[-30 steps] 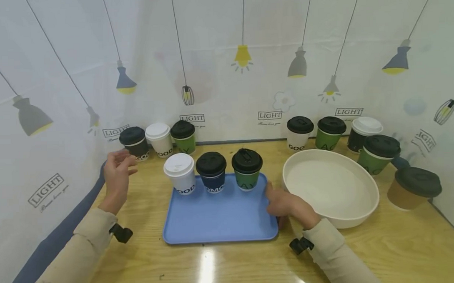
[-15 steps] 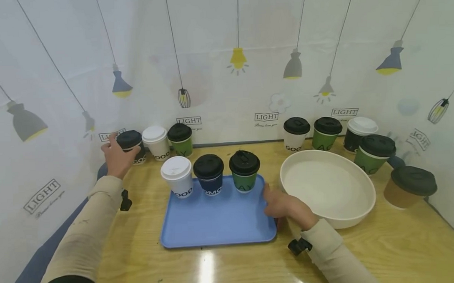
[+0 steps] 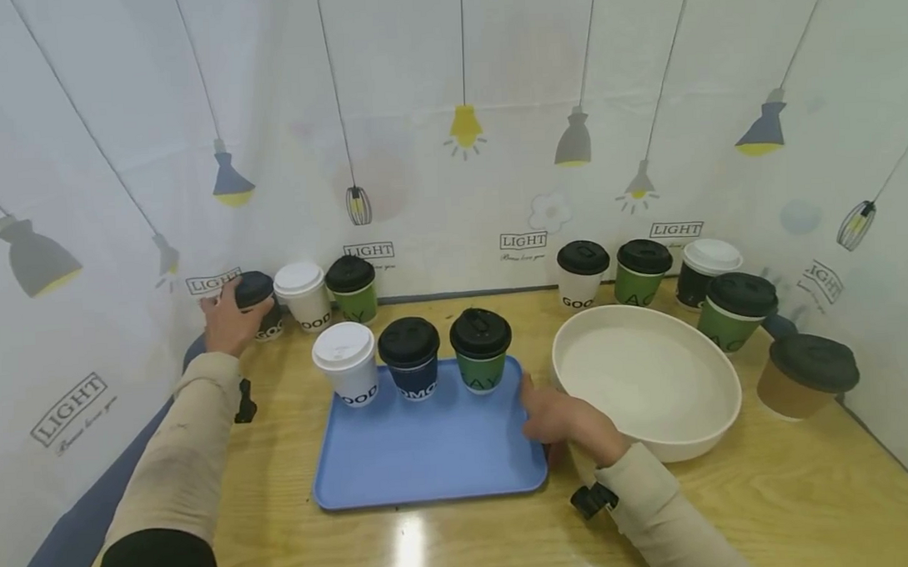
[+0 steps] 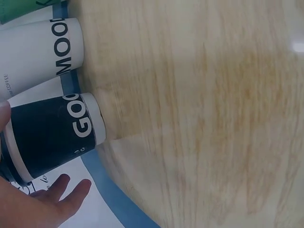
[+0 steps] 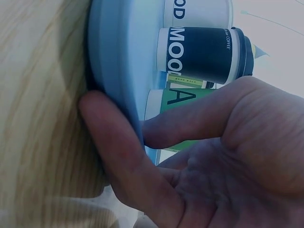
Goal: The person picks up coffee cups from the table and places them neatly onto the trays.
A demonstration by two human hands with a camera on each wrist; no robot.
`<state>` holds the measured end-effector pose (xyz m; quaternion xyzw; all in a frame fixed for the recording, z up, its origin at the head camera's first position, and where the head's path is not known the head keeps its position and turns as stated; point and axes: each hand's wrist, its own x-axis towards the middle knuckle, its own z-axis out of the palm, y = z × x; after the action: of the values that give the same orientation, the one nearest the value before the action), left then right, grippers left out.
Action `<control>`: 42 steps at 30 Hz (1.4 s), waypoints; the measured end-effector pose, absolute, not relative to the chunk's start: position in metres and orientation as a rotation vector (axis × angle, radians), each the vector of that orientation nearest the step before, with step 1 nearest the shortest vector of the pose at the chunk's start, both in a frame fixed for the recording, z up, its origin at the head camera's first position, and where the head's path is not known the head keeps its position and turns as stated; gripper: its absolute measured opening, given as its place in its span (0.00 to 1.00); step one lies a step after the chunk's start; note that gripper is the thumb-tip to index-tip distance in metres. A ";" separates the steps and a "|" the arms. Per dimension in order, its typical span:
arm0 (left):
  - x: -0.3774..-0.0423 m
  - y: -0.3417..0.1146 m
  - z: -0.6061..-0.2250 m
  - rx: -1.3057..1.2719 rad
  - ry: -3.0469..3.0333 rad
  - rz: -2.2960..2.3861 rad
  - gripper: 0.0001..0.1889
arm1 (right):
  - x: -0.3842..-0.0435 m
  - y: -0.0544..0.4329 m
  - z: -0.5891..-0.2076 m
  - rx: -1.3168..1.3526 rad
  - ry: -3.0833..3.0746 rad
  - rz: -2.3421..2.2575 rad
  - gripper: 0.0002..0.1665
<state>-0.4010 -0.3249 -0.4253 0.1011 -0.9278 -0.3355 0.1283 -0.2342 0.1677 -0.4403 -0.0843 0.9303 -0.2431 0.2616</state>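
At the back left, my left hand (image 3: 228, 325) holds a black-lidded dark paper coffee cup (image 3: 270, 325) around its upper part. In the left wrist view, the thumb lies at the lid end of that dark cup (image 4: 50, 135), and two fingers stretch out beside it. My right hand (image 3: 567, 417) pinches the right edge of a blue tray (image 3: 430, 459); in the right wrist view the thumb is at the rim and a finger lies along the outer side. Along the tray's back edge stand a white cup (image 3: 352, 379), a navy cup (image 3: 414, 377) and a green cup (image 3: 481, 370).
Beside the dark cup are a white-lidded cup (image 3: 310, 309) and a green cup (image 3: 357, 303). A cream round bowl (image 3: 648, 452) sits right of the tray. Several lidded cups stand behind it, with a brown cup (image 3: 791, 393) at far right. A printed curtain (image 3: 419, 151) hangs behind.
My left hand has reached forward from beside the dark cup and closed around its upper part. The right hand stays on the tray edge. The head view has shifted slightly.
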 end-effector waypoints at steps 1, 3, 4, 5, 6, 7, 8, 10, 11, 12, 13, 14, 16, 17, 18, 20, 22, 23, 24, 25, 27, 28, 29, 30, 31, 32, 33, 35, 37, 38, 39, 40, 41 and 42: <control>-0.400 -0.326 -0.426 0.297 -2.700 -0.970 0.47 | -0.234 0.168 -0.440 -0.233 2.519 -0.660 0.51; -0.399 -0.327 -0.427 0.307 -2.704 -0.958 0.46 | -0.234 0.167 -0.440 -0.238 2.516 -0.664 0.51; -0.398 -0.328 -0.428 0.309 -2.704 -0.957 0.46 | -0.234 0.167 -0.441 -0.243 2.518 -0.659 0.51; -0.398 -0.328 -0.428 0.312 -2.702 -0.953 0.46 | -0.234 0.167 -0.441 -0.242 2.519 -0.653 0.51; -0.397 -0.328 -0.428 0.310 -2.696 -0.948 0.46 | -0.234 0.167 -0.440 -0.242 2.521 -0.648 0.51; -0.397 -0.328 -0.428 0.302 -2.690 -0.946 0.46 | -0.234 0.167 -0.440 -0.246 2.527 -0.636 0.51; -0.396 -0.328 -0.428 0.293 -2.684 -0.944 0.47 | -0.234 0.167 -0.440 -0.252 2.533 -0.623 0.51; -0.394 -0.328 -0.428 0.277 -2.674 -0.944 0.48 | -0.235 0.168 -0.440 -0.261 2.543 -0.610 0.51; -0.393 -0.329 -0.428 0.274 -2.674 -0.948 0.48 | -0.235 0.168 -0.440 -0.255 2.543 -0.614 0.51; -0.392 -0.329 -0.429 0.267 -2.674 -0.951 0.49 | -0.235 0.168 -0.439 -0.252 2.542 -0.615 0.51; -0.390 -0.329 -0.429 0.260 -2.676 -0.954 0.49 | -0.235 0.167 -0.439 -0.251 2.542 -0.619 0.51; -0.388 -0.329 -0.429 0.251 -2.678 -0.955 0.50 | -0.235 0.167 -0.439 -0.245 2.537 -0.629 0.51; -0.384 -0.330 -0.429 0.228 -2.675 -0.959 0.49 | -0.235 0.166 -0.439 -0.229 2.522 -0.651 0.51; -0.382 -0.330 -0.429 0.211 -2.672 -0.958 0.48 | -0.235 0.166 -0.439 -0.225 2.518 -0.656 0.51; -0.379 -0.330 -0.429 0.192 -2.665 -0.953 0.47 | -0.235 0.166 -0.439 -0.222 2.514 -0.659 0.51; -0.374 -0.329 -0.429 0.162 -2.653 -0.955 0.45 | -0.235 0.166 -0.440 -0.215 2.506 -0.666 0.51; -0.369 -0.329 -0.430 0.141 -2.647 -0.961 0.45 | -0.235 0.166 -0.440 -0.210 2.506 -0.668 0.50; -0.367 -0.329 -0.430 0.133 -2.645 -0.966 0.45 | -0.235 0.166 -0.440 -0.211 2.508 -0.667 0.50; -0.364 -0.329 -0.431 0.128 -2.644 -0.972 0.45 | -0.235 0.166 -0.440 -0.214 2.510 -0.665 0.50; -0.360 -0.329 -0.432 0.124 -2.643 -0.982 0.45 | -0.235 0.166 -0.440 -0.221 2.514 -0.661 0.50; -0.353 -0.329 -0.433 0.114 -2.643 -0.995 0.46 | -0.235 0.167 -0.440 -0.234 2.523 -0.655 0.51; -0.350 -0.329 -0.434 0.110 -2.642 -1.001 0.46 | -0.235 0.167 -0.440 -0.244 2.526 -0.652 0.51; -0.346 -0.328 -0.434 0.108 -2.639 -1.007 0.46 | -0.235 0.167 -0.440 -0.249 2.526 -0.650 0.51; -0.343 -0.328 -0.434 0.108 -2.635 -1.011 0.47 | -0.235 0.167 -0.439 -0.254 2.529 -0.646 0.51; -0.339 -0.327 -0.435 0.112 -2.632 -1.022 0.48 | -0.235 0.167 -0.439 -0.255 2.528 -0.646 0.51; -0.336 -0.326 -0.435 0.118 -2.626 -1.044 0.49 | -0.235 0.167 -0.438 -0.255 2.528 -0.645 0.51; -0.333 -0.325 -0.435 0.128 -2.619 -1.069 0.51 | -0.235 0.167 -0.438 -0.253 2.529 -0.641 0.51; -0.326 -0.322 -0.435 0.154 -2.604 -1.132 0.56 | -0.235 0.167 -0.437 -0.245 2.529 -0.638 0.51; -0.320 -0.318 -0.436 0.185 -2.591 -1.210 0.62 | -0.235 0.167 -0.436 -0.237 2.524 -0.647 0.51; -0.317 -0.315 -0.436 0.197 -2.581 -1.248 0.63 | -0.235 0.167 -0.436 -0.235 2.523 -0.649 0.51; -0.314 -0.313 -0.437 0.209 -2.581 -1.273 0.64 | -0.235 0.167 -0.437 -0.233 2.520 -0.653 0.51; -0.310 -0.311 -0.438 0.216 -2.580 -1.299 0.65 | -0.235 0.167 -0.437 -0.231 2.518 -0.658 0.51; -0.307 -0.309 -0.439 0.225 -2.581 -1.316 0.65 | -0.235 0.167 -0.438 -0.231 2.515 -0.660 0.51; -0.304 -0.308 -0.440 0.237 -2.589 -1.324 0.65 | -0.235 0.166 -0.438 -0.228 2.512 -0.664 0.51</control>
<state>-0.3037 -0.3077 -0.4396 0.0807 -0.8819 -0.4509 0.1116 -0.2352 0.1665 -0.4383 -0.0845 0.9290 -0.2454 0.2637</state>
